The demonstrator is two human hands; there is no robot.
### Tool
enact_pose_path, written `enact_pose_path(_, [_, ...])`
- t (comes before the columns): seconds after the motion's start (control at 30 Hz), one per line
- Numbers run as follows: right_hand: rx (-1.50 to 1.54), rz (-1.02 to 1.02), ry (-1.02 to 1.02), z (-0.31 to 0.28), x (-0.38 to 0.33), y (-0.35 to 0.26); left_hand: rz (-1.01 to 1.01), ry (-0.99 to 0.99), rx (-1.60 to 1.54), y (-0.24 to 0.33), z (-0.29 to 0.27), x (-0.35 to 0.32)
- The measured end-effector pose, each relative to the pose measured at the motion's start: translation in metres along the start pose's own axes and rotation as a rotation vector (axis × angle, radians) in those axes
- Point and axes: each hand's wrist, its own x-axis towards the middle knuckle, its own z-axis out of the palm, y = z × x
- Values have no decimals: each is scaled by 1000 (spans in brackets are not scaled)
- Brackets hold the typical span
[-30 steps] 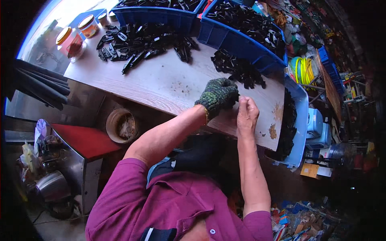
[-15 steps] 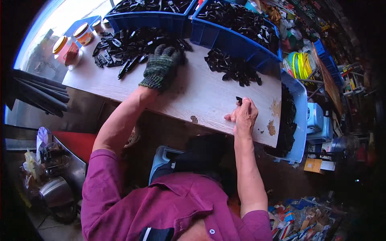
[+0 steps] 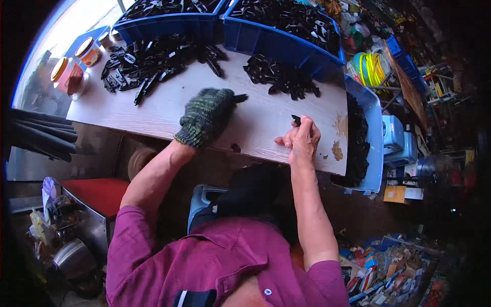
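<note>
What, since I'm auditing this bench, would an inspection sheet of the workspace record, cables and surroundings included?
Surface: pale wood-grain table, brown patches near its right edge.
Work items: black parts in a left pile and a right pile; filled blue crates behind.
Clutter: lidded jars at the far left.
Hands: left hand, gloved, holds a dark piece; right hand, bare, holds a small black part.
Cables: yellow coil; cable or hose, cannot tell.
Surroundings: light-blue bin right; red-topped cabinet left; mixed heap lower right.
</note>
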Motion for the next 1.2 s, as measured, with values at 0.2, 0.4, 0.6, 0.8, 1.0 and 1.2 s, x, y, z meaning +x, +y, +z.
enact_pose_path(0.2, [139,125,38,1,-1,2,-63,-26,-830,60,22,-8])
enact_pose_path(0.4, [5,-61,112,-7,2,11,-59,-168,-967,82,34,0])
enact_pose_path(0.6, [-239,-272,110,-14,14,33,-113,-42,-963,87,48,2])
enact_pose_path(0.8, [-333,-396,73,-19,9,19,-326,-19,-1076,124,51,-1])
enact_pose_path(1.0, [-242,-306,42,-14,7,19,-184,22,-1026,104,66,-5])
enact_pose_path(1.2, [15,7,234,0,-2,-3,-278,259,-559,60,50,49])
